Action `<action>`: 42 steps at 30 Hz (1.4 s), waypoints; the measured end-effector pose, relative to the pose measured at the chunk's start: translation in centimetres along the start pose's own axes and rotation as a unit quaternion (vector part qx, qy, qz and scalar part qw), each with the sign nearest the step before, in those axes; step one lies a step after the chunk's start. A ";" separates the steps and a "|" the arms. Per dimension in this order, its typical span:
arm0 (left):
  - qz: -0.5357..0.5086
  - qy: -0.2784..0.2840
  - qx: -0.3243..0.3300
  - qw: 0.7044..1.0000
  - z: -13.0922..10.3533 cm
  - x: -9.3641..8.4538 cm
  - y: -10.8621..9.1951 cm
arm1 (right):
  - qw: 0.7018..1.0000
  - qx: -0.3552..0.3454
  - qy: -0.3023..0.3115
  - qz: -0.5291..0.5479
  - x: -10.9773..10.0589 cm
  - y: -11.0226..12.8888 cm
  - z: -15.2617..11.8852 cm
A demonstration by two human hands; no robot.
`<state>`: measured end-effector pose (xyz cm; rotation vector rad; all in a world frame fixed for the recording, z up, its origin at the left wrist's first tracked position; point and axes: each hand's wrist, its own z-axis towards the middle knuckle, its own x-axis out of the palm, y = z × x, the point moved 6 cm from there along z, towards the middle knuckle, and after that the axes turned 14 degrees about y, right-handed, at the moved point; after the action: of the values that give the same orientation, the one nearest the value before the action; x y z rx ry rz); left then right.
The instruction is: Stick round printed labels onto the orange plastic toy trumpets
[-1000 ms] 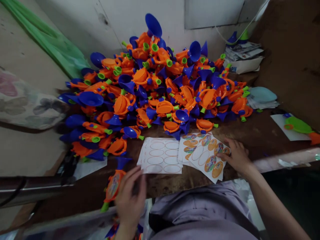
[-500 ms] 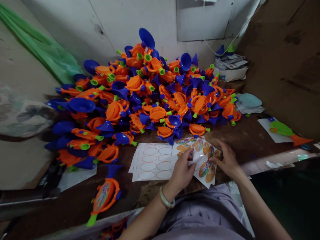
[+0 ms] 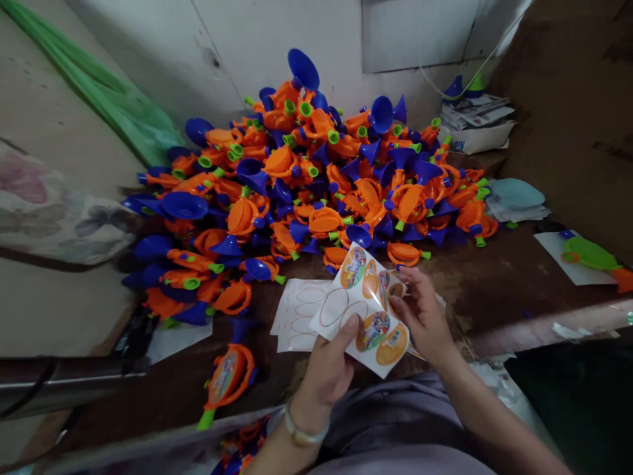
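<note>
A sheet of oval stickers (image 3: 374, 330) is lifted above the table between my two hands. Orange and multicoloured ovals cover much of it, and two blank oval outlines show on its left part. My left hand (image 3: 329, 369), with a bangle at the wrist, pinches the lower left edge, thumb on top. At the right edge, my right hand (image 3: 425, 320) is closed on the same sheet; its fingertips are partly hidden. Used sheets with bare oval outlines (image 3: 297, 324) lie beneath to the left. An orange toy trumpet (image 3: 230, 376) with an oval sticker rests further left.
A big pile of orange and blue toy trumpets (image 3: 324, 221) fills the back of the table (image 3: 459, 280). To the right are a light-blue dish (image 3: 517, 192) on papers, a paper stack (image 3: 475, 125) and a green toy (image 3: 591, 254). A metal tube (image 3: 74, 382) is at left.
The sticker sheet has risen off the table and turned, with my left hand now gripping its lower left edge. My right hand has closed on its right edge. The view has shifted slightly left.
</note>
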<state>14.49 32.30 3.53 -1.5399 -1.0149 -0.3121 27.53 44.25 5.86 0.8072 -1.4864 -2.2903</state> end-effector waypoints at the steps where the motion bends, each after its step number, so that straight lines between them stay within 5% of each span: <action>1: 0.014 -0.021 0.016 1.000 -0.1 -0.2 -0.4 | 0.997 -0.026 -0.013 -0.073 -0.3 1.0 0.0; 4: 0.055 -0.059 0.061 0.995 -0.4 -0.5 -1.8 | 0.965 -0.111 -0.015 -0.238 -0.7 4.2 -0.2; 7: 0.094 -0.068 0.071 0.991 -0.7 -0.7 -2.2 | 0.946 -0.147 0.040 -0.286 0.0 5.9 -0.3; 11: 0.125 -0.072 0.077 0.987 -1.2 -1.1 -1.9 | 0.946 -0.174 0.077 -0.262 1.0 6.3 0.2; 16: 0.098 -0.101 0.085 0.986 -1.2 -1.3 -2.3 | 0.935 -0.252 0.045 -0.246 1.2 7.5 -0.5; 20: 0.042 -0.168 0.070 0.982 -0.6 -2.1 -3.7 | 0.906 -0.349 0.167 -0.174 1.9 9.5 -2.8; 23: 0.032 -0.198 0.079 0.977 -0.6 -2.5 -4.6 | 0.939 -0.287 0.133 -0.136 1.0 9.0 -2.7; 26: 0.029 -0.158 0.088 0.983 -0.8 -1.8 -4.6 | 0.964 -0.190 0.050 -0.180 0.5 7.3 -1.7; 31: 0.051 -0.108 0.098 0.988 -1.2 -0.6 -4.1 | 0.973 -0.108 0.041 -0.200 1.3 5.8 -0.9; 42: 0.036 -0.125 0.074 0.989 -0.9 -2.2 -3.4 | 0.951 -0.214 -0.018 -0.225 2.0 7.0 -1.2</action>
<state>10.99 30.27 4.55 -1.5000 -1.1468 0.0078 26.23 39.34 11.18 1.0509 -0.8127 -2.8217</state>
